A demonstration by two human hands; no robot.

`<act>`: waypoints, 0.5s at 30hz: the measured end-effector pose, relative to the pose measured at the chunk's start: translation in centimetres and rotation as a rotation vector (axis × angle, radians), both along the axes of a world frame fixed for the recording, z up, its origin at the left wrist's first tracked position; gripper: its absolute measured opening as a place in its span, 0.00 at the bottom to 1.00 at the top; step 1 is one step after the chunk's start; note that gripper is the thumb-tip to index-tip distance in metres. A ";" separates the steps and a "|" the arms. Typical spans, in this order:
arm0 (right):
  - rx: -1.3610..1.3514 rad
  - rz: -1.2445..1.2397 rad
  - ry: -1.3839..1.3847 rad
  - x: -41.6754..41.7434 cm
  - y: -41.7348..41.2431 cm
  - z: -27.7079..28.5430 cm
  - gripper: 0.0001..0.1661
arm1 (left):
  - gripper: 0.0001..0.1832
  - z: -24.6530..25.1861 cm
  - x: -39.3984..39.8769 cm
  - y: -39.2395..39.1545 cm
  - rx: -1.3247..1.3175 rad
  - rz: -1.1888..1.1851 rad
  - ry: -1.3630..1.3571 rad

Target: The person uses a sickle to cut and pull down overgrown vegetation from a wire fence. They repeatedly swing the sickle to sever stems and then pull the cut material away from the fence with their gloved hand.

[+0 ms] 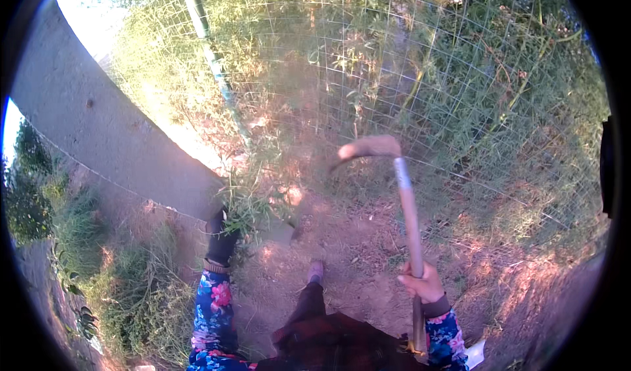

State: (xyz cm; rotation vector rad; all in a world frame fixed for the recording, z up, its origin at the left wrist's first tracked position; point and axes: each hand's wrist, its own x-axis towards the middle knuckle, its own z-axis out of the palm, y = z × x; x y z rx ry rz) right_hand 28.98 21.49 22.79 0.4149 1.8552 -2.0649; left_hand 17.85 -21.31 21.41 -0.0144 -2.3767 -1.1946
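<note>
My right hand (425, 283) is closed around the long wooden handle of a sickle (410, 213). Its curved blade (370, 146), blurred and brownish, sits at the far end and points left in front of the wire fence. A pale metallic collar joins blade and handle. My left hand (221, 235), which looks dark-gloved, reaches out at the foot of a grey concrete pillar (128, 124). Leafy green stems (251, 206) spread beside it and partly cover it. Its fingers are not visible, so their grip on the stems is unclear.
A wire mesh fence (345, 70) with dense weeds crosses ahead, with a green-and-white post (217, 68). Dry dirt ground (360, 272) lies around my shoe (316, 271). Cut-looking brush (143, 292) is heaped on the left. Something white (474, 355) shows at lower right.
</note>
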 end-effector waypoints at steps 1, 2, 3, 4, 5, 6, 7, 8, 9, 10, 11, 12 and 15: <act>-0.037 -0.094 -0.056 1.8 2.2 0.4 0.14 | 0.16 -1.7 1.6 0.5 0.206 -0.054 -0.053; 0.009 -0.172 -0.063 3.8 4.3 -0.3 0.14 | 0.16 -3.9 3.1 1.4 0.344 -0.130 -0.126; 0.059 -0.260 -0.061 5.9 6.3 -1.1 0.15 | 0.16 -6.7 3.9 3.2 0.450 -0.207 -0.215; 0.064 -0.318 -0.033 7.9 7.8 -1.8 0.14 | 0.16 -9.2 3.5 5.1 0.471 -0.311 -0.314; 0.069 -0.378 -0.016 10.2 9.1 -2.6 0.14 | 0.17 -11.6 3.0 7.0 0.480 -0.411 -0.421; 0.076 -0.445 -0.016 12.5 9.9 -3.2 0.14 | 0.17 -14.0 2.4 9.0 0.479 -0.507 -0.532; 0.105 -0.487 -0.032 15.2 10.5 -3.8 0.13 | 0.18 -11.2 2.5 13.4 0.469 -0.612 -0.637; 0.134 -0.537 -0.051 17.6 10.9 -5.0 0.12 | 0.19 -11.2 1.7 15.7 0.220 -0.634 -0.469; 0.159 -0.600 -0.080 20.4 10.8 -6.2 0.12 | 0.20 -11.7 1.1 18.1 -0.019 -0.666 -0.288; 0.158 -0.677 -0.117 22.7 10.2 -6.4 0.10 | 0.22 -12.8 1.0 21.5 -0.233 -0.720 -0.078; 0.158 -0.706 -0.167 24.3 9.4 -6.3 0.10 | 0.23 -14.7 0.2 22.8 -0.279 -0.738 0.223; 0.154 -0.761 -0.229 26.0 8.8 -6.5 0.10 | 0.25 -13.9 0.2 25.0 -0.295 -0.744 -0.027; 0.246 -0.890 -0.342 31.7 7.6 -11.3 0.12 | 0.24 -17.3 -1.2 26.7 -0.313 -0.925 0.057</act>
